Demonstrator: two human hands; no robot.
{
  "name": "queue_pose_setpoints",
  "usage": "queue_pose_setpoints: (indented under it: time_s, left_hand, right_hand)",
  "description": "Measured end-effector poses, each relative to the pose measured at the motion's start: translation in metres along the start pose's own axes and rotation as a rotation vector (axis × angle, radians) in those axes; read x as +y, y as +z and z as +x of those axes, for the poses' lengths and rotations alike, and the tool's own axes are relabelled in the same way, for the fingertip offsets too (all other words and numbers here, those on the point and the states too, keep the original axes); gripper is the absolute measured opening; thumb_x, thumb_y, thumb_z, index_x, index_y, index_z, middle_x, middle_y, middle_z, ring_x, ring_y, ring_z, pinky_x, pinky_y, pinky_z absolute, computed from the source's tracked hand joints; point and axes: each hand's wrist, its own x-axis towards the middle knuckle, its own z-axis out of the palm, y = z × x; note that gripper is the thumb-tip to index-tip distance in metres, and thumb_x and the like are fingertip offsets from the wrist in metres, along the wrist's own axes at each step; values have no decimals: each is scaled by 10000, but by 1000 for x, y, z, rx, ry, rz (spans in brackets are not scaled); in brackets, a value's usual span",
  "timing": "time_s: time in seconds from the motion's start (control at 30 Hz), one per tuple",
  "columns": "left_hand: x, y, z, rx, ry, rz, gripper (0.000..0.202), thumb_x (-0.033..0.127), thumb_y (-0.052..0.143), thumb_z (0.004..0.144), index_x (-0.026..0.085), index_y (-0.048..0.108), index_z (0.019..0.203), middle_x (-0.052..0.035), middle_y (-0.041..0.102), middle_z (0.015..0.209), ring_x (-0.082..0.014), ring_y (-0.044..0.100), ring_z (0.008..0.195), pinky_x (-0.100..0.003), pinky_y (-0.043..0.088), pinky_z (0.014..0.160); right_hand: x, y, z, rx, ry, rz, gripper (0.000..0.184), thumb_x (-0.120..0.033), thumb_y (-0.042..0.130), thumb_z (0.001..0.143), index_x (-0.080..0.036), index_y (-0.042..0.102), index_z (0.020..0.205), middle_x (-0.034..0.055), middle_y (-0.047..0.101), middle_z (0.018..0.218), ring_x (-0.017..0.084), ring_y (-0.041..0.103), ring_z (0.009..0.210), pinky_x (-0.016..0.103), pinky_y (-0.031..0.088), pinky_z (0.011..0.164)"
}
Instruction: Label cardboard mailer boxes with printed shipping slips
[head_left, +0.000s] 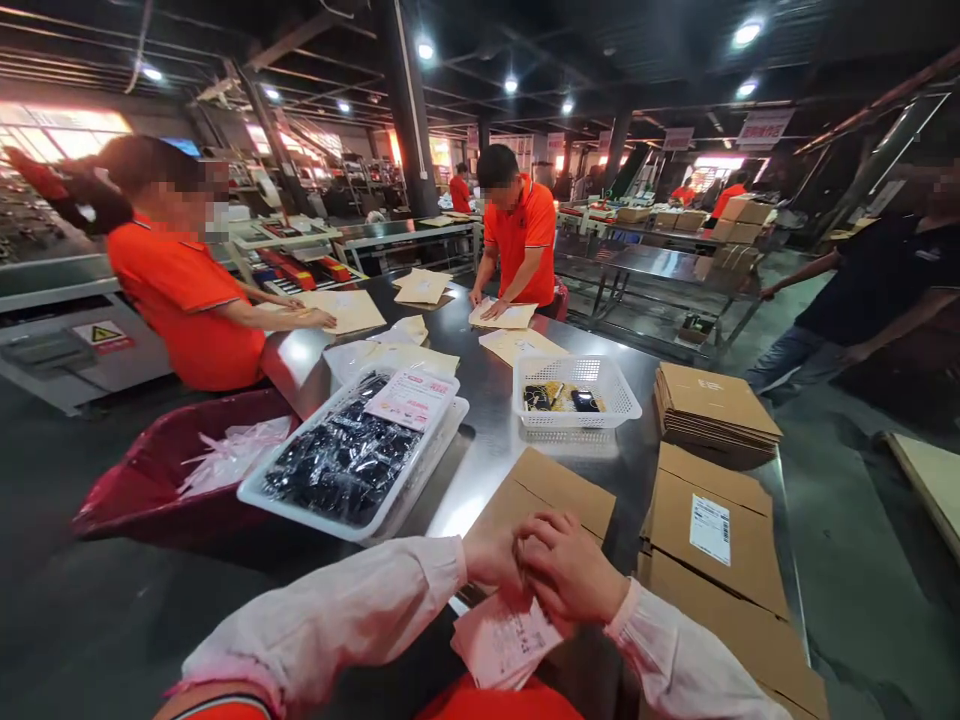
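My left hand (491,555) and my right hand (571,568) meet close to my body, both gripping a small clear bag with a printed paper slip (504,640) inside. They hover over a flat brown cardboard mailer (551,485) lying on the steel table (487,420). A long white tray (356,455) full of black bagged items sits to my left, with a pink-and-white label sheet (411,398) on top. A small white basket (576,388) with a few dark and yellow items stands ahead.
A stack of flat cardboard (712,405) and a labelled carton (709,525) lie on my right. A red bin (165,480) holds plastic bags at left. Two people in orange shirts (187,290) (519,235) handle envelopes across the table; a person in dark clothes (870,290) stands right.
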Motion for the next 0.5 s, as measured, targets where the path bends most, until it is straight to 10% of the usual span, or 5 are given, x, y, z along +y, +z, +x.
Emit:
queue_pose_setpoints:
  time_s: [0.17,0.33,0.43,0.5]
  left_hand:
    - [0,-4,4,-125,-154,-19,212,102,767,435,155,702,629,41,636,655,-154,558,686,-260,458,628]
    - [7,-54,8,0,-196,-294,292,211,816,424,156,754,703,23,709,682,-125,593,612,-242,476,603]
    - [10,-81,30,67,-220,-454,368,223,846,399,151,752,747,-4,730,722,-143,638,633,-253,510,594]
    - [8,-98,53,62,-282,-496,429,215,867,359,138,746,763,-33,744,768,-177,669,677,-274,533,596]
  right_hand:
    - [18,-11,-23,205,-99,-136,161,-301,561,741,-189,525,631,27,500,743,187,422,805,379,331,786]
    - [35,-12,-52,484,77,-200,231,-225,538,795,-175,447,588,23,440,724,175,398,755,354,320,717]
    - [41,13,-51,528,235,-99,70,-236,569,823,-192,557,771,58,522,858,205,482,829,362,387,724]
    - [50,40,-42,538,398,-4,317,-299,586,859,-230,555,1167,112,572,1123,269,539,1022,415,450,823]
